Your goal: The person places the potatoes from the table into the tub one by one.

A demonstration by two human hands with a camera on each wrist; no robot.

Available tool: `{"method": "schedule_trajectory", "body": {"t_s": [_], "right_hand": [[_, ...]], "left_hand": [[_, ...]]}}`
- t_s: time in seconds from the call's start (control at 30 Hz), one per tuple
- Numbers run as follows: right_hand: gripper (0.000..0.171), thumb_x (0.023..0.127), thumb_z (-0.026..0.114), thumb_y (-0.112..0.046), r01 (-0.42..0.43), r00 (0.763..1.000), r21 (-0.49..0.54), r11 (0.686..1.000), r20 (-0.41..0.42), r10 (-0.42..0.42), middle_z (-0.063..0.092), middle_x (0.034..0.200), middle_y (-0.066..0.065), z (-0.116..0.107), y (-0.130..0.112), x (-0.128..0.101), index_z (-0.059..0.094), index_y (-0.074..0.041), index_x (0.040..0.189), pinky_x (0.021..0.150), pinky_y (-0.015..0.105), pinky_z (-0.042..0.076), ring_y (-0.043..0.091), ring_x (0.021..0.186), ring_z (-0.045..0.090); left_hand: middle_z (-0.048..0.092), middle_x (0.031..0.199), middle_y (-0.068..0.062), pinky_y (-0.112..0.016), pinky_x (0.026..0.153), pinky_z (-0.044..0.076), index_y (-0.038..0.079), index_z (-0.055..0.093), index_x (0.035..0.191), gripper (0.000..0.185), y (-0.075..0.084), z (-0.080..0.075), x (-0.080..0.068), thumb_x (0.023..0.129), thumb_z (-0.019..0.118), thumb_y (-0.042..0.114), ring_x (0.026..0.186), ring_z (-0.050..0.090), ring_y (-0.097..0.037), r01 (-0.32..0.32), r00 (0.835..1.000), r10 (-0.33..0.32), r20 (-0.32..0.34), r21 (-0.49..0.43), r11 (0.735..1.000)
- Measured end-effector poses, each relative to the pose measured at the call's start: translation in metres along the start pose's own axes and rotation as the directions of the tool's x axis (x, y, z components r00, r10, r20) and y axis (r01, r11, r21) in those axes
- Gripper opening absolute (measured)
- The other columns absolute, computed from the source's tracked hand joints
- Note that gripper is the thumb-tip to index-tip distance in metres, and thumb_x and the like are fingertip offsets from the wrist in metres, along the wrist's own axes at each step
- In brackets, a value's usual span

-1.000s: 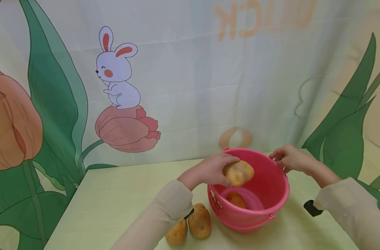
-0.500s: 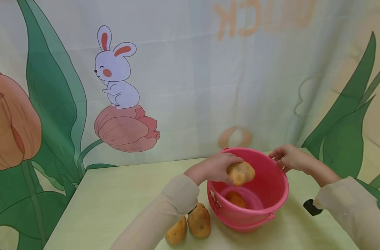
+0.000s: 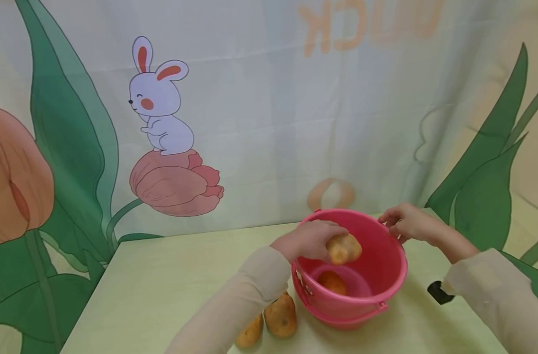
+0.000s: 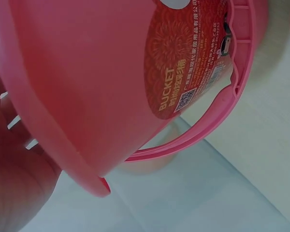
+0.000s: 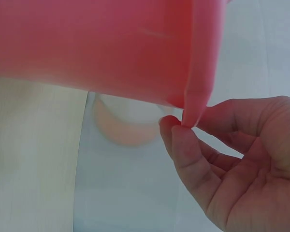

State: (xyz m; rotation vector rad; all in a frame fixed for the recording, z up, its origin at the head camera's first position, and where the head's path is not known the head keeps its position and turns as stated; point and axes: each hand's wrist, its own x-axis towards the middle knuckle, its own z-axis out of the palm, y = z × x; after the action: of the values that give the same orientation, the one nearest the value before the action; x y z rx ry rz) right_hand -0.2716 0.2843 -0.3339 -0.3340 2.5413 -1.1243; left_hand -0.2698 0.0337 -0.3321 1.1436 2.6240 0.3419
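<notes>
My left hand grips a yellow-brown potato from above, just inside the mouth of a pink plastic bucket. A second potato lies on the bucket's bottom. My right hand pinches the bucket's far right rim; in the right wrist view the thumb and forefinger of the right hand close on the rim. The left wrist view is filled by the bucket's outer wall, its red label and lowered handle, with my left hand at the lower left.
Two more potatoes lie on the pale green table left of the bucket, partly under my left sleeve. A cartoon rabbit-and-tulip curtain hangs directly behind the table's far edge.
My left hand has carried the potato a little to the right and down into the bucket's mouth. The right hand has stayed on the rim.
</notes>
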Motion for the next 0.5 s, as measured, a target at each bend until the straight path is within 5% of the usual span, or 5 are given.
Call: {"method": "schedule_trajectory", "body": {"t_s": [0.5], "right_hand": [[0.033,0.081,0.049,0.002,0.001,1.000,0.005,1.000,0.000,-0.001,0.062,0.093,0.017,0.000,-0.001,0.000,0.052,0.010,0.113,0.063,0.034,0.054,0.018,0.071,0.061]], "left_hand": [[0.045,0.130,0.013,-0.022,0.074,0.050,0.032,0.045,0.128,0.067,-0.006,0.010,0.012,0.070,0.073,0.016,0.119,0.039,-0.009,0.004,1.000,-0.003,0.013,-0.054,0.999]]}}
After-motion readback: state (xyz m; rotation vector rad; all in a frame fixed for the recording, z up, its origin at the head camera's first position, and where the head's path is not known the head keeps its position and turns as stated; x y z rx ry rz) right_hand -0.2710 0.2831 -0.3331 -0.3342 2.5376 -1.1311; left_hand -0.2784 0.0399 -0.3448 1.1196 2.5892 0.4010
